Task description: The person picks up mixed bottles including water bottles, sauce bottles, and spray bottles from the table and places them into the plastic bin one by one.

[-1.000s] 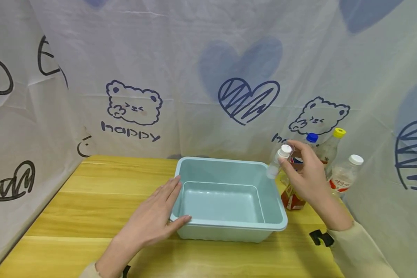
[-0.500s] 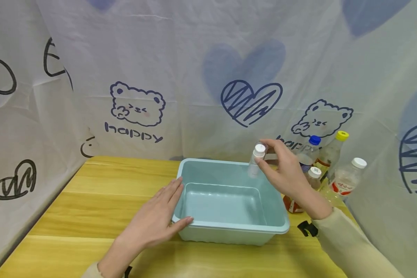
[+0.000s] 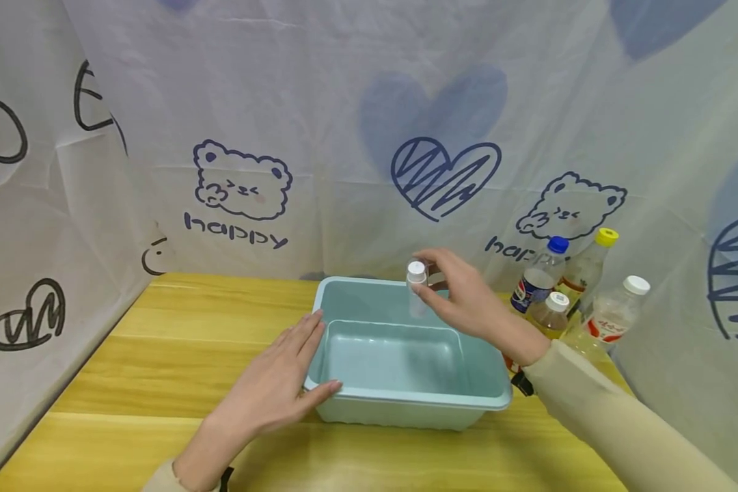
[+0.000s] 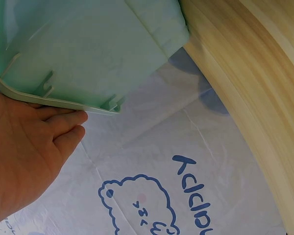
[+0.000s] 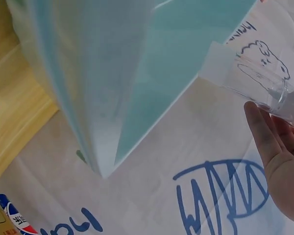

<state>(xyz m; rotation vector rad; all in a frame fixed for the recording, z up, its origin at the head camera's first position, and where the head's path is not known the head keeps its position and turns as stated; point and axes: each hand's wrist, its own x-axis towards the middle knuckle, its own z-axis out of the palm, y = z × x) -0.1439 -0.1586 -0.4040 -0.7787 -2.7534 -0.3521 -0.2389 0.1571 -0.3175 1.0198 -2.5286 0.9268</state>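
At a wooden table [image 3: 178, 335], a person's left grip [image 3: 272, 388] lies straight-fingered along a pale-blue basin [image 3: 400, 414], seemingly steadying it; over the basin, a white-capped bottle [image 3: 417, 298] hangs pinched near its top by the right grip [image 3: 469, 298], apparently keeping its base free.

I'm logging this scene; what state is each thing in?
Small clear bottle: capped, cap up, held
Tub: upright, open-topped
Right hand: pinching that bottle
Left hand: touching the tub's rim
Blue-capped bottle: closed, standing
Yellow-capped bottle: closed, standing
Near white-capped bottle: closed, partly hidden
Far-right white-capped bottle: closed, standing
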